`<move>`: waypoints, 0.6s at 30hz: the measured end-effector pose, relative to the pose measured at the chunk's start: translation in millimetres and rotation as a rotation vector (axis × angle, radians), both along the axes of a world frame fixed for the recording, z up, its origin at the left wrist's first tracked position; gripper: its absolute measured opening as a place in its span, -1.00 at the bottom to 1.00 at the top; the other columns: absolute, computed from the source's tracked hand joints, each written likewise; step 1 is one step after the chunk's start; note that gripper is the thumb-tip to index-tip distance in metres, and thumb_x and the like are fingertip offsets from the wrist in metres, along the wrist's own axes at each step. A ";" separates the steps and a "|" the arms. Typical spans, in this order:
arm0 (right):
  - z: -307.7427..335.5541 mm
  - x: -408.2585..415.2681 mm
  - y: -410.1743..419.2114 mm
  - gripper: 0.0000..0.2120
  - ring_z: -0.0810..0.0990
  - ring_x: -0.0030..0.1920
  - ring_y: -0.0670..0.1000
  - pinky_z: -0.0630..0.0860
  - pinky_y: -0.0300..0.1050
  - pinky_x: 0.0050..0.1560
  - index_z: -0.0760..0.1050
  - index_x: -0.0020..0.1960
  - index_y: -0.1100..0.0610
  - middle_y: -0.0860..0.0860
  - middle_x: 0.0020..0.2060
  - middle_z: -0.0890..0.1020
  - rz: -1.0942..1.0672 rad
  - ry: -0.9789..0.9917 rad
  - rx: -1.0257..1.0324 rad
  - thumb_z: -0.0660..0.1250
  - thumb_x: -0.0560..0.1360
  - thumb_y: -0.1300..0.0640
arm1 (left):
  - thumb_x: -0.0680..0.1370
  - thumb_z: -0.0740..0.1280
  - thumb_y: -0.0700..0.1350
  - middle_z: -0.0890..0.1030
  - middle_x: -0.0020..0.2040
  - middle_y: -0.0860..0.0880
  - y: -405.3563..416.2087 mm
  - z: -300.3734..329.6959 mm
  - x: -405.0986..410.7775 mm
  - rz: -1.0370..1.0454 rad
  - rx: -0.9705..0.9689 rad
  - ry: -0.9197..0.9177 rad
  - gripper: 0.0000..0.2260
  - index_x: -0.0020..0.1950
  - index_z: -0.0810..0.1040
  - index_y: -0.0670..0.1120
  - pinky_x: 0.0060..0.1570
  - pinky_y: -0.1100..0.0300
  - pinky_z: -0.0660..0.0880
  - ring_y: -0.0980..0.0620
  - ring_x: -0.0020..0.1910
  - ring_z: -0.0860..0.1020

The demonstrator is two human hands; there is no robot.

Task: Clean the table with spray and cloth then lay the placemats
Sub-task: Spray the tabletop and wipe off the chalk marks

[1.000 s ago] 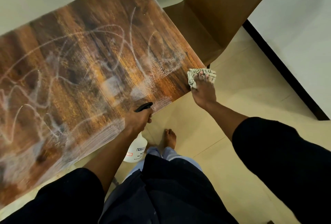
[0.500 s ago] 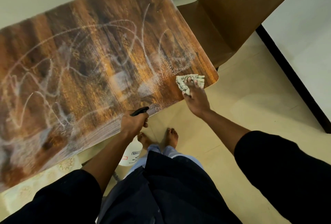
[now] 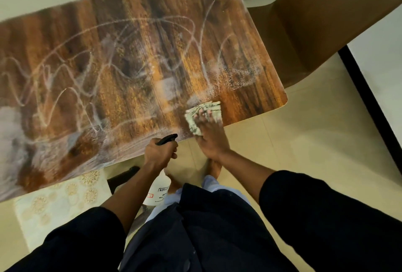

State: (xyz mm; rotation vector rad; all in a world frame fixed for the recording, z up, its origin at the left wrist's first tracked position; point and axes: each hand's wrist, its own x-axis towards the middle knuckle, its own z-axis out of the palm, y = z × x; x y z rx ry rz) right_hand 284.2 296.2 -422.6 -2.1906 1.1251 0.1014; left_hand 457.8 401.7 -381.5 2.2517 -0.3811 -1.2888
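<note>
Cloth down on the near right corner, wipe under way.

Your right hand (image 3: 210,139) presses the cloth (image 3: 201,112) flat-fingered onto the wet table (image 3: 130,58), so it spreads the streaks; your left hand (image 3: 159,152) grips the spray bottle (image 3: 158,189) off the edge, clear of the wiping path.

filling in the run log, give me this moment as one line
step: wiping | right hand: presses cloth on table near edge | left hand: grips spray bottle below edge | placemats: not laid
</note>
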 end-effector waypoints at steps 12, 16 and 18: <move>-9.9 -17.9 -20.5 -0.36 -0.18 0.67 0.08 -0.10 0.19 0.63 0.00 0.69 0.00 -0.03 0.68 -0.06 -0.179 0.080 -0.063 0.18 0.69 0.00 | 0.58 0.45 -0.16 0.73 -0.32 -0.15 36.7 4.7 37.8 0.025 -0.035 0.037 -0.83 -0.16 0.74 -0.21 -0.44 0.15 0.41 -0.08 -0.41 0.54; -8.1 12.6 3.7 -0.35 -0.25 0.66 0.12 -0.20 0.17 0.62 -0.09 0.70 0.02 0.01 0.68 -0.14 -0.265 0.202 -0.099 0.12 0.71 -0.02 | 0.57 0.46 -0.16 0.73 -0.31 -0.18 56.1 5.3 50.9 0.066 -0.047 0.056 -0.84 -0.16 0.74 -0.20 -0.43 0.15 0.40 -0.02 -0.48 0.51; -7.5 35.8 24.4 -0.34 -0.29 0.65 0.11 -0.25 0.16 0.60 -0.13 0.70 0.02 -0.01 0.67 -0.18 -0.237 0.196 -0.096 0.12 0.71 -0.03 | 0.57 0.45 -0.17 0.73 -0.30 -0.20 67.2 6.1 59.2 0.096 -0.059 0.054 -0.85 -0.15 0.75 -0.20 -0.43 0.15 0.39 0.02 -0.52 0.48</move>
